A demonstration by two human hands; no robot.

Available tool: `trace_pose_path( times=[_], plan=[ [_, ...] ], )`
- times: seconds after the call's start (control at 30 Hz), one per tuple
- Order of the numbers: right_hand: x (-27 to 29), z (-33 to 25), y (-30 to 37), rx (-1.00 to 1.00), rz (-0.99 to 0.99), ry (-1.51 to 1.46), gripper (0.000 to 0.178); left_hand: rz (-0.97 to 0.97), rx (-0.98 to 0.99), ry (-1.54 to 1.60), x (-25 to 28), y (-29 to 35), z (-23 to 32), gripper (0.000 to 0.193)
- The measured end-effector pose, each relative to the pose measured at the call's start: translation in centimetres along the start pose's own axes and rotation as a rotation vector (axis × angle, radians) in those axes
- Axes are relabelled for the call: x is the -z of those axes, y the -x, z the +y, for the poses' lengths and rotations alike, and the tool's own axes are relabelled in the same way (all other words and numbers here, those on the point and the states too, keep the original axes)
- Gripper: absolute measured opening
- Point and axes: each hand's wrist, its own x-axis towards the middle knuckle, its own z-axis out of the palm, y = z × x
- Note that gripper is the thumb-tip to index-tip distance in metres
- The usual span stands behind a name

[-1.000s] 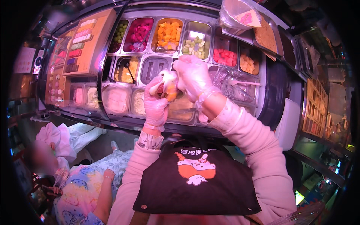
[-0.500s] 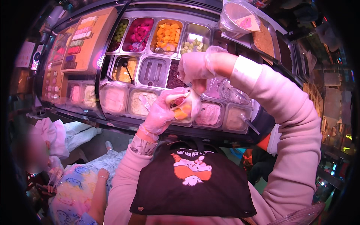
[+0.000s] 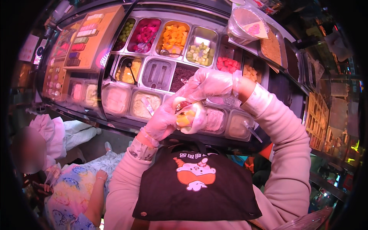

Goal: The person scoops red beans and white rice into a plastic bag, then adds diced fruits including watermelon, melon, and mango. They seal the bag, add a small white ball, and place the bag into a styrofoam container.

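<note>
A soft white wrap (image 3: 199, 117) filled with orange fruit chunks (image 3: 186, 118) and something dark red is held above the front row of a food counter, near the middle of the view. The left hand (image 3: 161, 119), in a clear glove, is clamped around its left side; the right hand (image 3: 212, 83), also gloved, bends over its upper edge, and whether those fingers grip it I cannot tell. Beyond, steel pans (image 3: 207, 35) hold green grapes (image 3: 124, 33), magenta cubes (image 3: 145, 34), orange cubes (image 3: 173, 35), pale green cubes (image 3: 200, 53) and red cubes (image 3: 229, 64). Nearer are yellow pieces (image 3: 125, 73) with a black-handled utensil and dark crumbs (image 3: 182, 78). The front tubs hold pink cream (image 3: 115, 100) and pale cream (image 3: 141, 106). Left on the counter, a wooden tray (image 3: 104, 28) carries coloured bars (image 3: 87, 32). Below it, a person in a tie-dyed top (image 3: 71, 191) is beside the grey floor (image 3: 94, 143).
</note>
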Motion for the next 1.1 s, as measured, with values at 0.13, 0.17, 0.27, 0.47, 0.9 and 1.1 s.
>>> trace_pose_path(
  times=[0.13, 0.17, 0.27, 0.47, 0.9, 1.1],
  plan=[
    [-0.5, -1.0, 0.9, 0.099, 0.129, 0.388, 0.019, -0.003, 0.005, -0.039, 0.2, -0.4, 0.3, 0.097],
    [-0.7, -0.7, 1.0, 0.186, 0.192, 0.481, 0.019, 0.000, -0.009, -0.048, -0.3, -0.4, 0.5, 0.095],
    [-0.4, 1.7, 0.6, 0.134, 0.394, 0.258, 0.017, -0.021, -0.043, -0.088, -0.3, -1.0, 1.0, 0.096],
    [0.6, 4.1, 0.2, 0.075, 0.364, -0.464, 0.023, -0.004, -0.037, -0.006, -0.2, -2.1, 2.7, 0.095],
    [3.6, 3.5, 0.2, 0.134, 0.309, 0.341, 0.023, 0.195, 0.093, -0.037, 1.3, -6.3, 1.6, 0.039],
    [3.5, 4.6, 0.6, 0.089, 0.366, 0.215, 0.020, 0.121, 0.208, -0.140, -0.1, -7.9, 2.4, 0.032]
  ],
)
